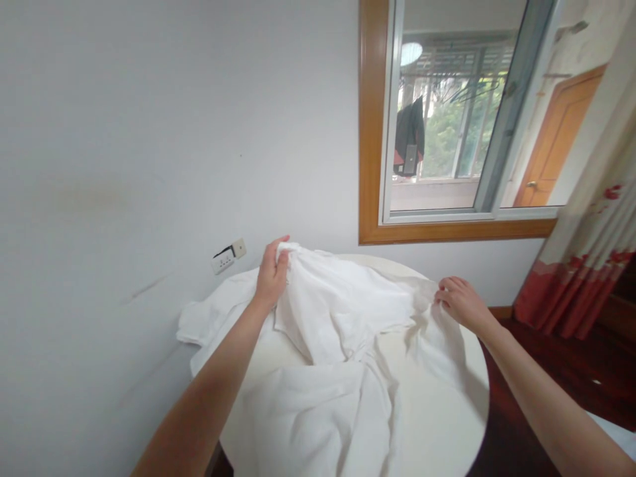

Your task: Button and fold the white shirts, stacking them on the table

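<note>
A rumpled white garment point(338, 331) is spread over a round cream table point(447, 411). My left hand point(271, 273) is closed on a bunched edge of the cloth at the table's far left side and lifts it a little. My right hand point(460, 301) is at the table's right side, fingers curled and pinching another edge of the same garment. The cloth sags between the two hands and hangs over the near and left edges of the table.
The table stands against a white wall with a socket plate point(228, 257). A wood-framed window point(447, 119) is behind on the right. A red-patterned curtain point(591, 265) hangs at far right over a dark wooden floor point(556, 371).
</note>
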A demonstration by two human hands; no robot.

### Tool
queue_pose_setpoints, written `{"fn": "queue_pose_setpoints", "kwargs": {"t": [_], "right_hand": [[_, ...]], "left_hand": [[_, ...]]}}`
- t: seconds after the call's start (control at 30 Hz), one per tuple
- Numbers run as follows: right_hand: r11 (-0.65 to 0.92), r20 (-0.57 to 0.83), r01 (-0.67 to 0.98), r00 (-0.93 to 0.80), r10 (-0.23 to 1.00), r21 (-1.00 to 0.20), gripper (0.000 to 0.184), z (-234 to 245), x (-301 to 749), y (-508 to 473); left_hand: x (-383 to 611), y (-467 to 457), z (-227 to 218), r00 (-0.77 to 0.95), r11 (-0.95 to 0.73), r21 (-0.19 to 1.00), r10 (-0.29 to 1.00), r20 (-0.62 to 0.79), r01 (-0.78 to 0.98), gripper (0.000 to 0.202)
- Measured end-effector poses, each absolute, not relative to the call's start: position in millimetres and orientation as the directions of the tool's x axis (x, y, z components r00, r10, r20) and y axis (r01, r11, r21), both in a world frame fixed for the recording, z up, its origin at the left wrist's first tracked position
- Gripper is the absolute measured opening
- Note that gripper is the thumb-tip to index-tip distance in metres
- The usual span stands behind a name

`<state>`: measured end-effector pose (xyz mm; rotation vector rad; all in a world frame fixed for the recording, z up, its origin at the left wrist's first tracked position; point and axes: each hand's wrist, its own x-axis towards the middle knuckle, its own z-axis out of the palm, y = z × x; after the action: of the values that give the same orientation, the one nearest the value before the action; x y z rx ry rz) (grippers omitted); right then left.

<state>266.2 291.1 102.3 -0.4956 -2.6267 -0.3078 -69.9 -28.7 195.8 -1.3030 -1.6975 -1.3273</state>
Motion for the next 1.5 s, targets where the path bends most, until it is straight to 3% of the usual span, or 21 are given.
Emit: {"fn": "queue_pose_setpoints", "kwargs": {"t": [0.1, 0.17, 0.3, 0.47, 0.63, 0.8, 1.03, 1.33, 1.5], "right_hand": [[0.919, 0.348, 0.393, -0.864, 0.362, 0.02, 0.029, 91.7, 252.7, 292.9], [0.945, 0.332, 0.315, -0.885, 0.327, -0.09, 0.029, 90.5, 238.3, 281.3], [0.966, 0.468, 0.091, -0.861, 0.198, -0.242, 0.035, 98.7, 194.9, 246.3], [0.935, 0.561, -0.111, -0.821, 0.105, -0.337, 0.064, 103.1, 124.4, 216.3], [0.888, 0.525, -0.254, -0.851, -0.016, -0.383, 0.024, 103.6, 92.4, 198.5], [0.895, 0.512, -0.103, -0.845, 0.151, -0.434, 0.014, 107.9, 110.5, 207.1], [0.908, 0.579, 0.073, -0.748, 0.324, -0.412, 0.016, 129.1, 140.5, 243.4], [0.939, 0.627, 0.169, -0.707, 0.327, -0.299, 0.02, 138.0, 164.1, 260.6], [0.916, 0.634, 0.349, -0.667, 0.391, -0.198, 0.02, 141.7, 184.5, 271.1]], "left_hand": [[-59.8, -7.6, 178.2, -0.252, -0.007, 0.298, 0.513, 0.82, 0.955, 0.035], [-53.4, 8.2, 164.3, -0.18, -0.053, 0.261, 0.596, 0.783, 0.964, 0.033], [-38.2, 30.4, 150.6, -0.061, -0.168, 0.235, 0.677, 0.733, 0.958, 0.031], [-22.6, 32.0, 160.8, -0.009, -0.247, 0.253, 0.698, 0.716, 0.935, 0.031], [-35.8, 9.1, 156.9, -0.114, -0.204, 0.368, 0.723, 0.682, 0.907, 0.03], [-78.1, -15.8, 124.9, -0.34, -0.042, 0.605, 0.796, 0.502, 0.795, 0.044], [-122.5, -18.1, 85.3, -0.375, 0.136, 0.541, 0.853, 0.362, 0.83, 0.059], [-100.3, 30.0, 59.0, -0.534, 0.28, 0.569, 0.771, 0.346, 0.773, 0.027], [-93.7, 27.6, 85.3, -0.607, 0.373, 0.53, 0.695, 0.385, 0.762, 0.026]]}}
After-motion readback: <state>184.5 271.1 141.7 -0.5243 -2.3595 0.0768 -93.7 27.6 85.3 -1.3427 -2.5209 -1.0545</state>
